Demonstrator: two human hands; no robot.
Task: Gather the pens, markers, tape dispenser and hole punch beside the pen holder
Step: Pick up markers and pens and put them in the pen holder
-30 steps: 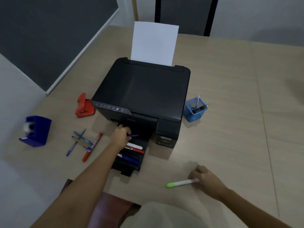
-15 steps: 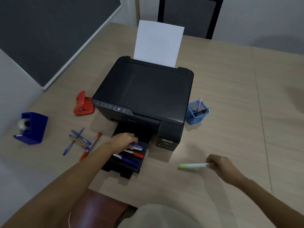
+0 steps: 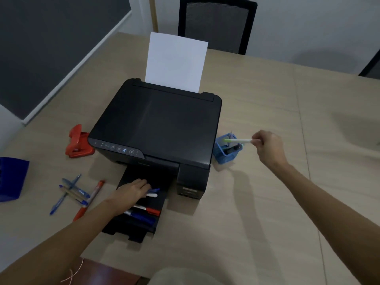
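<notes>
My right hand [image 3: 267, 147] pinches a white marker with a green cap [image 3: 238, 140] and holds it level, its green tip over the blue mesh pen holder [image 3: 225, 154] right of the printer. My left hand [image 3: 132, 191] rests on the printer's output tray [image 3: 135, 229], its fingers on a blue pen and a white marker [image 3: 152, 194]. A red-capped marker [image 3: 147, 209] and a blue marker [image 3: 141, 218] lie in the same tray. Several blue pens [image 3: 70, 192] and a red marker [image 3: 90, 199] lie on the table to the left. The red hole punch [image 3: 79, 141] and blue tape dispenser [image 3: 11, 178] stand further left.
A black printer [image 3: 158, 124] with an upright white sheet [image 3: 175, 61] fills the table's middle. A black chair [image 3: 217, 23] stands behind the table. A dark wall panel runs along the left side. Bare wooden tabletop [image 3: 287, 202] stretches to the right.
My right hand has lifted the green-capped marker off the table and carried it up and right, over the pen holder. My left hand has stayed on the pens in the printer tray.
</notes>
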